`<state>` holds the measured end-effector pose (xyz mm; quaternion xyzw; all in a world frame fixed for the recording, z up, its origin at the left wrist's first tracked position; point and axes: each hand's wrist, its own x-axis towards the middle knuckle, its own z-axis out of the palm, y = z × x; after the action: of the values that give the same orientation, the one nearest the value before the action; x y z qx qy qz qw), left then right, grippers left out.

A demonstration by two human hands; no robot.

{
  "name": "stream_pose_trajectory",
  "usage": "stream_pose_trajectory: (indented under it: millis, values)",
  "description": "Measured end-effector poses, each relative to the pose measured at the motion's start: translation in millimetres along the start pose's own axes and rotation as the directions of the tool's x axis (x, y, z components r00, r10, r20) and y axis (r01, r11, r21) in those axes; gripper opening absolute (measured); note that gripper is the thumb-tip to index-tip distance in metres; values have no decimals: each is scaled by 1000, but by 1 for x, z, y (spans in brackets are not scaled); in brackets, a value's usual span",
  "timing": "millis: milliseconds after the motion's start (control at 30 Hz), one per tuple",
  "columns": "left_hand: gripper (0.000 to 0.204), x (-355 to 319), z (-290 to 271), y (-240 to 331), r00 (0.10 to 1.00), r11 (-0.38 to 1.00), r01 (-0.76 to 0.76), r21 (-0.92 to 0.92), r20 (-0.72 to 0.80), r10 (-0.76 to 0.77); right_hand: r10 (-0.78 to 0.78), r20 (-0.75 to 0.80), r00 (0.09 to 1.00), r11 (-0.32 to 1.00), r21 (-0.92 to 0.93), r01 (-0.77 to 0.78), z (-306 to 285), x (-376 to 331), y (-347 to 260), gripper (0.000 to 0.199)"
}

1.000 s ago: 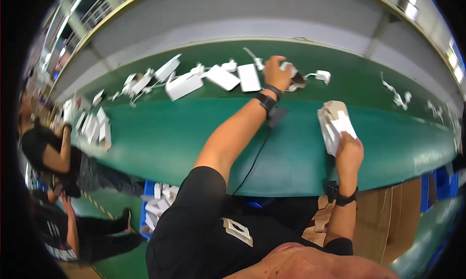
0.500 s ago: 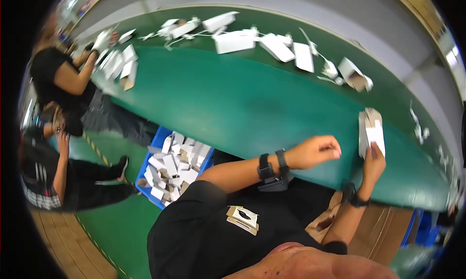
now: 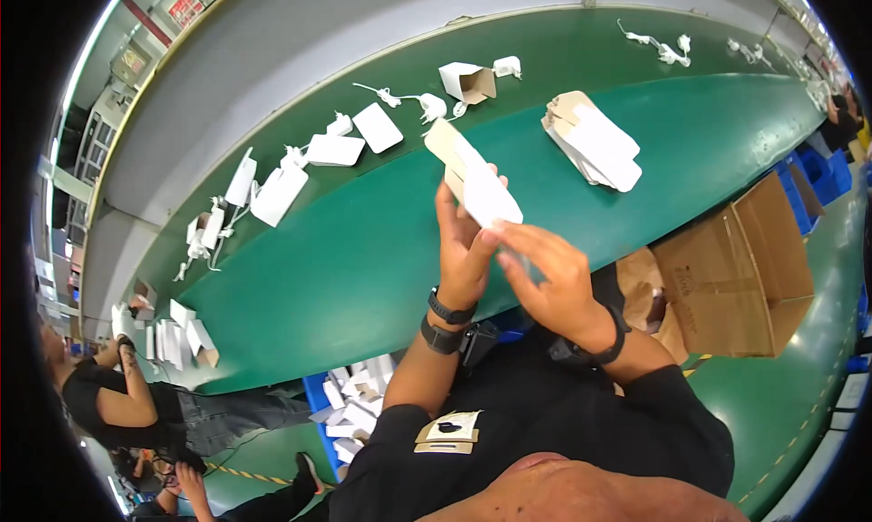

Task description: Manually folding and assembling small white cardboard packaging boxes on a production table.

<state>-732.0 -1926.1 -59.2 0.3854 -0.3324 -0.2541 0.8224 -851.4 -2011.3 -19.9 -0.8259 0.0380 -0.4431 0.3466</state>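
Observation:
A flattened white carton (image 3: 488, 193) with a tan inner flap is held tilted above the green table. My left hand (image 3: 465, 250) wraps round its left side and underside, some fingers hidden behind it. The fingertips of my right hand (image 3: 561, 281) pinch the carton's lower end. To the right, a stack of similar flattened cartons (image 3: 595, 145) lies on the table, apart from both hands.
Along the table's far side lie folded white boxes (image 3: 280, 195), an open-ended box (image 3: 469, 83) and white chargers with cables (image 3: 432, 107). A blue crate (image 3: 316, 393) of white boxes stands at left, near a co-worker (image 3: 118, 386). A cardboard box (image 3: 718, 281) is at right.
The view has turned to the right. My right hand has come away from the carton stack, and one flattened carton is now between both hands. My left hand, empty before, grips it.

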Motion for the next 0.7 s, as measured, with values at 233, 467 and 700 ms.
stream_pose_trajectory:
  millis: [233, 467, 700]
  values:
    - [116, -35, -10, 20, 912, 953, 299, 45, 281, -300, 324, 316, 892, 847, 322, -422, -43, 34, 17, 25]
    - [108, -37, 0, 19, 930, 937, 349, -5, 129, -345, 82, 843, 531, 944, 105, -313, -67, 57, 49, 46]
    - [86, -26, 26, 12, 979, 964, 203, 173, -61, -195, 274, 406, 872, 789, 423, -445, -58, 21, 46, 34]
